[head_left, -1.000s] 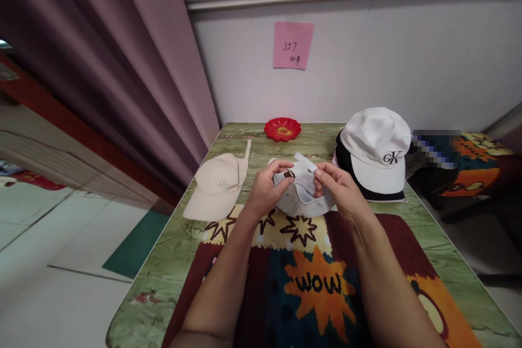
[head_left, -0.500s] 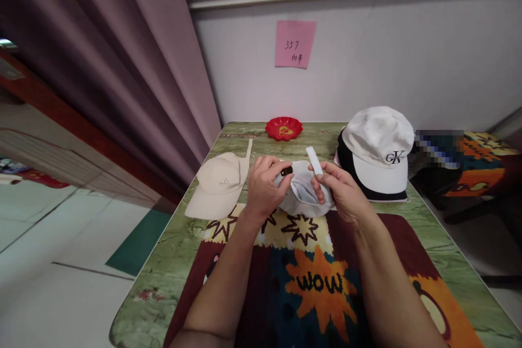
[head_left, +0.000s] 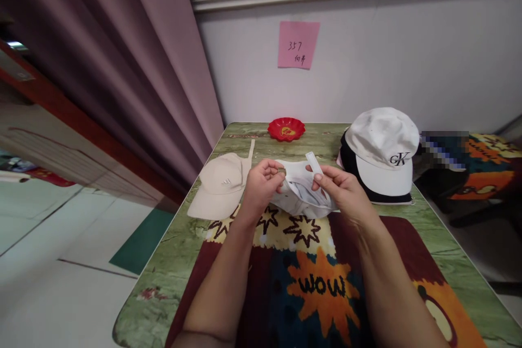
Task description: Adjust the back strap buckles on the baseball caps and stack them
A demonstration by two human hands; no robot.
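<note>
A white cap [head_left: 312, 207] lies between my hands with its hollow inside facing me. My left hand [head_left: 263, 185] pinches a small metal buckle [head_left: 281, 171] at the cap's left side. Between the thumb and fingers of my right hand [head_left: 340, 187] is the cap's white strap [head_left: 313, 163], its free end pointing up and standing apart from the buckle. To the left, a beige cap [head_left: 220, 182] with a small striped logo rests on the table, its strap sticking up at the back.
A stack of caps stands at the right, topped by a white cap [head_left: 383, 144] with black letters. Behind my hands is a red scalloped dish [head_left: 286, 129]. A patterned mat [head_left: 322, 283] covers the front of the green table [head_left: 150, 272]. A purple curtain [head_left: 163, 38] hangs at the left.
My left hand has turned the buckle, so its dark side no longer faces me. The strap end in my right hand has dipped slightly. The view has shifted a little.
</note>
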